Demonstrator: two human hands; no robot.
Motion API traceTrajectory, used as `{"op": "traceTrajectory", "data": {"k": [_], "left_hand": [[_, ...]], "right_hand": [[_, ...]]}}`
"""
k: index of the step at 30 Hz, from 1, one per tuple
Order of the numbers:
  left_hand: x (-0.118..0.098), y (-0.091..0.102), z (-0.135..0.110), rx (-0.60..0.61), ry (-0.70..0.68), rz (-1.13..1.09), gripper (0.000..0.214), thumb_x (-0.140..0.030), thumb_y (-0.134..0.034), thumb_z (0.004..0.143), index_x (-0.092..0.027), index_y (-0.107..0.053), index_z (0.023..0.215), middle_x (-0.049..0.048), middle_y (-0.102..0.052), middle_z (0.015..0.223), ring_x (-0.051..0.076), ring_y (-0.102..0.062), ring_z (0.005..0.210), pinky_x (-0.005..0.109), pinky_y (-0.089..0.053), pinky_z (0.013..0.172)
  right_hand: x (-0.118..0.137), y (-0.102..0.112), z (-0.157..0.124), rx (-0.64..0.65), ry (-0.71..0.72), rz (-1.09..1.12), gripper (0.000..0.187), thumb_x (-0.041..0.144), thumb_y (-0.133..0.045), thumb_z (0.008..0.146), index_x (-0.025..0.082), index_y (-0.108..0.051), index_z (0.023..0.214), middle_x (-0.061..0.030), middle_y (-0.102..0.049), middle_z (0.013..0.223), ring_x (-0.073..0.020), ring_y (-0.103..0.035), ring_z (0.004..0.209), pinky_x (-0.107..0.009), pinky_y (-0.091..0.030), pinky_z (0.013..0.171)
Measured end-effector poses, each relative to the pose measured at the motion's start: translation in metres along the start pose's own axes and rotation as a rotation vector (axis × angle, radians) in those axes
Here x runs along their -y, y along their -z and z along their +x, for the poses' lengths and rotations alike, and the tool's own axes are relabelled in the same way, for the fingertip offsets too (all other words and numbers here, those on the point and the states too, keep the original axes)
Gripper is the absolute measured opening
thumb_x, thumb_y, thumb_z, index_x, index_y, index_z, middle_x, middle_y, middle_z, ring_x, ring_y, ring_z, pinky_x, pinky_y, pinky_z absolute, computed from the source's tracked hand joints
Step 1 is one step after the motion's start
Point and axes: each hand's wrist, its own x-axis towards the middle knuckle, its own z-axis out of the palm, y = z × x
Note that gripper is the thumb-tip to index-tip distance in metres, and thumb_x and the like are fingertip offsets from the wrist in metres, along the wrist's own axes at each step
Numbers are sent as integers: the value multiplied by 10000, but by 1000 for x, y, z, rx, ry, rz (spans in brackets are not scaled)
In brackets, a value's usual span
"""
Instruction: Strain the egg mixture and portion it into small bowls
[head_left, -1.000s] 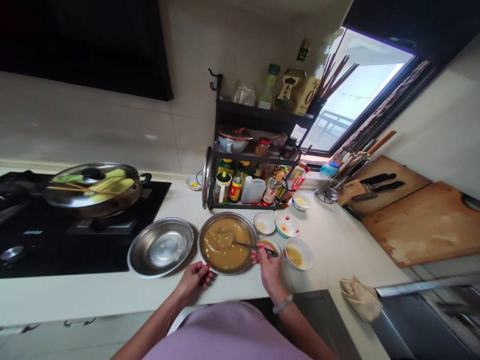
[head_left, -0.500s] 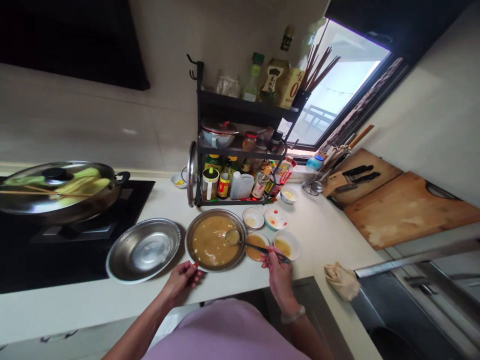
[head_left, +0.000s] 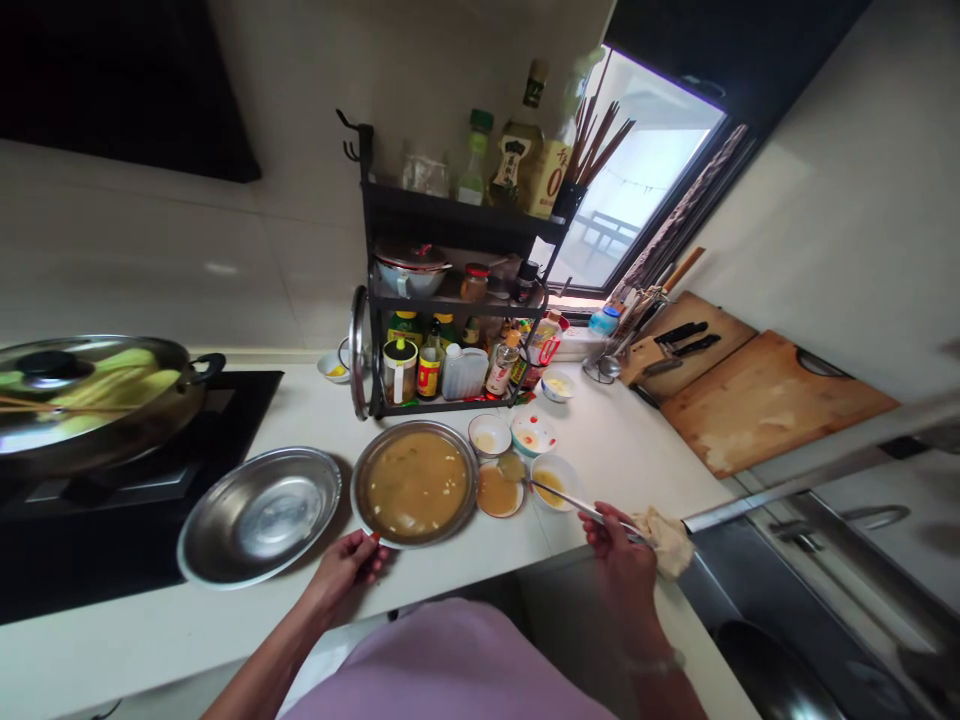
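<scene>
My left hand [head_left: 351, 570] pinches the near-left rim of a metal basin [head_left: 471, 500], which holds a brown liquid with pale bits floating in it. In my right hand [head_left: 616, 535] is the handle of a long ladle [head_left: 555, 490]. Its bowl, slightly blurred, hangs over the small bowls to the right of the basin. Below it, a small bowl of brown liquid [head_left: 498, 496] stands close to the basin. Beside that is a white bowl with yellowish liquid [head_left: 551, 482]. A small white dish [head_left: 489, 434] and a red-dotted bowl [head_left: 534, 434] sit behind.
An empty metal basin [head_left: 217, 540] stands at left, near a lidded pan [head_left: 105, 400] on the black stove. Behind is a black rack [head_left: 457, 213] of bottles. Cutting boards [head_left: 772, 400], knives [head_left: 686, 338], a cloth [head_left: 664, 540] and the sink [head_left: 757, 600] are at right.
My right hand has moved right, lifting the ladle out of the basin and over the small bowls. My left hand keeps its place at the basin's rim. The view has shifted slightly right.
</scene>
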Motion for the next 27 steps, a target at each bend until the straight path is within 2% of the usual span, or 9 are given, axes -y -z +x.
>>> {"op": "traceTrajectory", "data": {"k": [4,6,9,13,17,19,21,25,27], "left_hand": [[-1,-1,-1,-5,2,-14,422,-419,-847,485,-117,-602,649,31,-629,585,84,-499,478,210,-383,452],[-1,-1,-2,-5,5,-17,412,-409,-847,494,-116,-600,646,34,-631,585,83,-498,476,207,-384,450],[-1,0,-2,1,4,-21,398,-397,-844,513,-116,-595,644,37,-637,593,82,-505,480,207,-392,457],[2,2,0,10,-6,-14,395,-396,-842,525,-116,-590,645,42,-641,599,84,-509,480,207,-394,453],[4,3,2,9,-11,-11,373,-380,-832,554,-118,-588,657,41,-641,602,85,-513,484,205,-393,452],[5,4,3,15,-12,-8,352,-374,-816,584,-122,-583,661,46,-650,619,86,-519,492,204,-392,455],[6,4,4,22,-15,-6,339,-369,-806,602,-124,-579,662,49,-652,626,86,-520,493,205,-389,455],[8,6,6,13,-23,-8,344,-367,-805,600,-125,-571,669,42,-642,611,83,-513,484,206,-384,455],[9,6,6,15,-25,-11,356,-378,-807,595,-125,-568,669,41,-638,608,82,-511,484,203,-377,451]], "right_hand": [[4,25,15,-86,-15,24,318,399,-773,598,158,-660,772,-66,-681,610,-170,-596,472,-276,-462,413],[4,31,19,-143,3,9,386,431,-780,581,132,-644,785,-60,-673,593,-159,-599,481,-260,-471,429],[-2,34,17,-169,66,-134,424,493,-741,635,122,-643,816,-38,-658,586,-148,-597,479,-266,-500,469],[-13,36,6,-69,212,-344,428,530,-656,733,134,-661,897,-37,-658,661,-154,-608,519,-294,-530,516],[-17,34,-5,141,425,-437,334,473,-613,796,177,-684,934,-66,-669,830,-177,-633,653,-309,-553,564],[-14,27,-11,230,497,-427,287,423,-591,828,184,-686,956,-78,-661,898,-179,-631,691,-307,-556,562],[-10,13,-19,266,510,-390,258,367,-554,867,186,-671,1008,-78,-654,926,-163,-624,679,-294,-555,555],[-10,-30,-40,360,470,-343,217,312,-530,892,188,-670,1003,-58,-661,869,-128,-601,605,-292,-568,595],[-16,-53,-49,441,451,-282,230,313,-499,907,193,-677,988,-52,-657,831,-129,-599,588,-272,-560,531]]}}
